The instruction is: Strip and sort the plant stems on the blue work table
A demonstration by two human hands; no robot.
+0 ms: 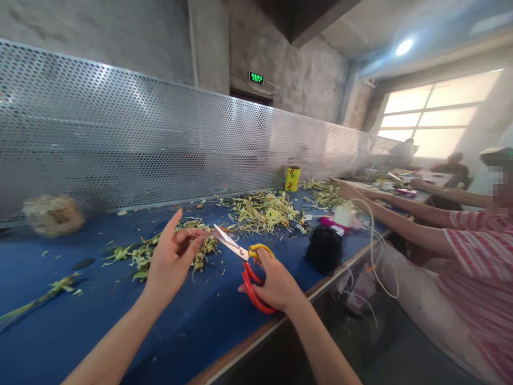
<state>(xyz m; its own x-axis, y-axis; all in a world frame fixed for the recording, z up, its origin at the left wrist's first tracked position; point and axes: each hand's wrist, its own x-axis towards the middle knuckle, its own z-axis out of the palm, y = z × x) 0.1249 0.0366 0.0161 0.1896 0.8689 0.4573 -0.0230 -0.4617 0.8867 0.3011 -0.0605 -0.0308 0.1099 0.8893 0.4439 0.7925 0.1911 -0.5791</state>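
Observation:
My right hand point(274, 280) grips a pair of scissors point(236, 247) with one red and one yellow handle. The blades are parted and point up and left, towards my left hand point(174, 251). On that hand, thumb and fingertips are pinched together just left of the blade tips, with the index finger raised. What the pinch holds is too small to make out. Behind and beneath the left fingers lies a pile of pale green plant trimmings point(140, 259). A larger heap of yellow-green trimmings point(262, 211) spreads beyond the scissors.
A perforated metal screen point(180, 144) runs along the table's back. On the blue tabletop point(180, 342) are a plant stalk point(44, 299), a wrapped bundle point(53, 215), a yellow can point(292, 179) and a black bag-like object point(324, 249). A co-worker in a striped shirt point(476, 267) sits at right, near white cables point(372, 240).

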